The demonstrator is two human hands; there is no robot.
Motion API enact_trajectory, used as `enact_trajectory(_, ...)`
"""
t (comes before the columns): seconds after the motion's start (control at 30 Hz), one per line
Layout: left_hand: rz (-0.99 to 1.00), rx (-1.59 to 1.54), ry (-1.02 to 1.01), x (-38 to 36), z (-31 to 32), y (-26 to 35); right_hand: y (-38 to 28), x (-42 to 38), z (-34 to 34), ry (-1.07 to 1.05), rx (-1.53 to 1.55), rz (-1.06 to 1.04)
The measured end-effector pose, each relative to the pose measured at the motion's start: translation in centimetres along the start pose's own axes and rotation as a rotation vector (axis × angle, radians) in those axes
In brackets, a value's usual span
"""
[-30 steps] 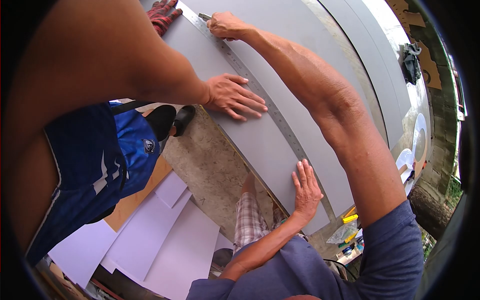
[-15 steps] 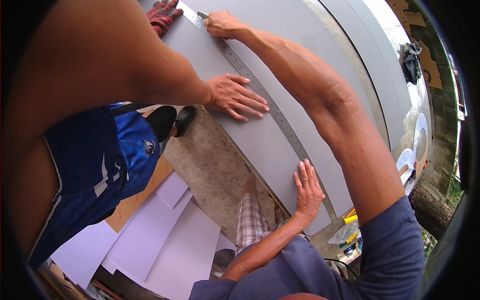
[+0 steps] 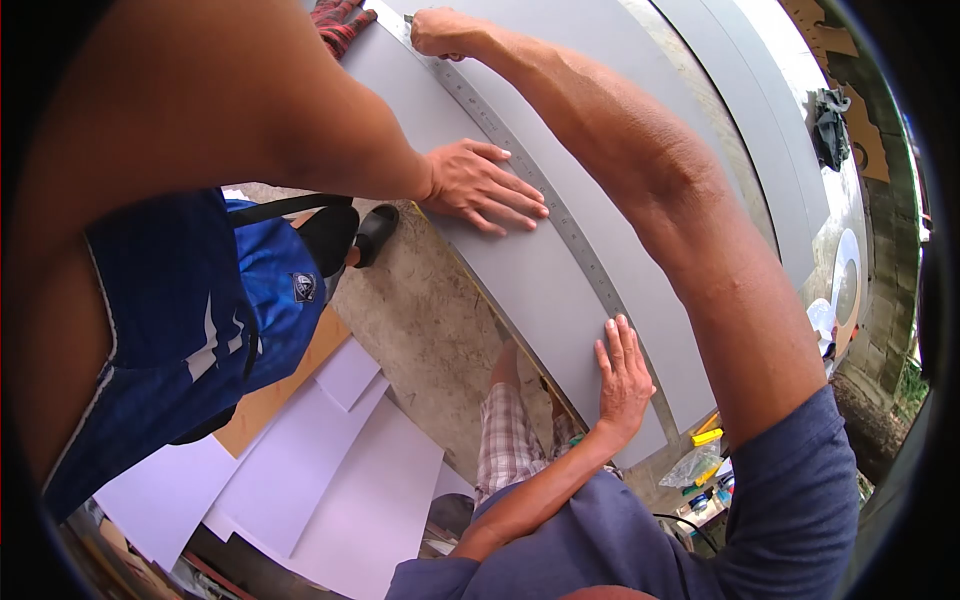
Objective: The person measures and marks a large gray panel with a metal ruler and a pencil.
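Observation:
My left hand (image 3: 338, 27), in a red and black glove, lies at the top edge of the view beside the far end of a long metal ruler (image 3: 567, 222). Its fingers are stretched out; my own right arm hides part of it. My bare right hand (image 3: 487, 187) rests palm down and open on a grey sheet (image 3: 500, 262), fingertips at the ruler's edge. A co-worker's hand (image 3: 438, 35) is closed beside the ruler's far end, on a tool almost hidden by the fingers. The co-worker's other hand (image 3: 625, 375) lies flat at the ruler's near end.
Pale cut panels (image 3: 370, 490) lie low at the left on a brown board. More grey sheet (image 3: 735, 110) reaches across the right. Yellow-handled tools (image 3: 707, 437) and a plastic bag (image 3: 690, 465) are at the lower right. A dark cloth (image 3: 830, 128) lies at far right.
The view has shifted slightly. The co-worker's closed hand has moved a little toward the ruler's far end, and the tool in it shows less. Both my hands stay in place on the sheet.

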State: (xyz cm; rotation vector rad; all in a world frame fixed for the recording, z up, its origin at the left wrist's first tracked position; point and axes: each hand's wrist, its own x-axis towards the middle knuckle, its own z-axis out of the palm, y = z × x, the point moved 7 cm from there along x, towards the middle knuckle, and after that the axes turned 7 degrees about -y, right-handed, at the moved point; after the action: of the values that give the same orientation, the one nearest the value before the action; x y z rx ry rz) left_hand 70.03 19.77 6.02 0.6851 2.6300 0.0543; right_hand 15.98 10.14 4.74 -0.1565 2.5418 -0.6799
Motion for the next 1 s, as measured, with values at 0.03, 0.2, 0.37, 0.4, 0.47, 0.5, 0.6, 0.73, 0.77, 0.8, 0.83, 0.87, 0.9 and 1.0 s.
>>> enact_trajectory(0.03,-0.006,0.018,0.018,0.1,0.0,0.0,0.0,0.1,0.0,0.003,0.005,-0.007)
enact_trajectory(0.2,-0.009,-0.008,0.024,0.0,0.0,0.0,0.1,0.4,0.4,0.017,0.031,-0.019)
enact_trajectory(0.37,-0.006,-0.161,-0.020,0.1,0.1,0.1,0.6,0.4,0.9,0.022,0.048,-0.030)
enact_trajectory(0.4,-0.006,-0.169,-0.019,0.1,0.1,0.1,0.7,0.3,1.0,0.024,0.052,-0.034)
enact_trajectory(0.47,-0.008,-0.183,-0.021,0.0,0.3,0.1,1.0,0.3,1.2,0.031,0.065,-0.041)
enact_trajectory(0.5,-0.011,-0.149,-0.014,0.0,0.4,0.1,1.2,0.3,1.3,0.032,0.072,-0.045)
enact_trajectory(0.6,-0.019,-0.079,0.005,0.1,1.1,0.4,1.8,0.3,1.6,0.032,0.076,-0.052)
enact_trajectory(0.73,-0.018,-0.057,0.018,0.0,1.0,0.3,2.9,0.2,2.5,0.028,0.092,-0.009)
enact_trajectory(0.77,-0.015,-0.055,0.021,-0.1,1.0,0.3,3.0,0.2,2.8,0.004,0.043,-0.029)
enact_trajectory(0.8,-0.016,-0.059,0.021,-0.2,1.0,0.2,3.1,0.2,3.0,-0.020,-0.007,-0.050)
enact_trajectory(0.83,-0.020,-0.067,0.020,-0.2,1.0,0.2,3.6,0.8,3.6,-0.048,-0.058,-0.072)
enact_trajectory(0.87,-0.021,-0.073,0.021,-0.1,1.1,0.2,3.8,1.7,4.5,-0.066,-0.331,-0.196)
enact_trajectory(0.9,-0.025,-0.079,0.025,0.1,1.1,0.1,4.4,3.0,5.7,-0.083,-0.604,-0.323)
enact_trajectory(1.0,-0.024,-0.093,0.025,-0.1,1.4,0.3,5.5,0.7,5.7,-0.087,-0.445,-0.218)
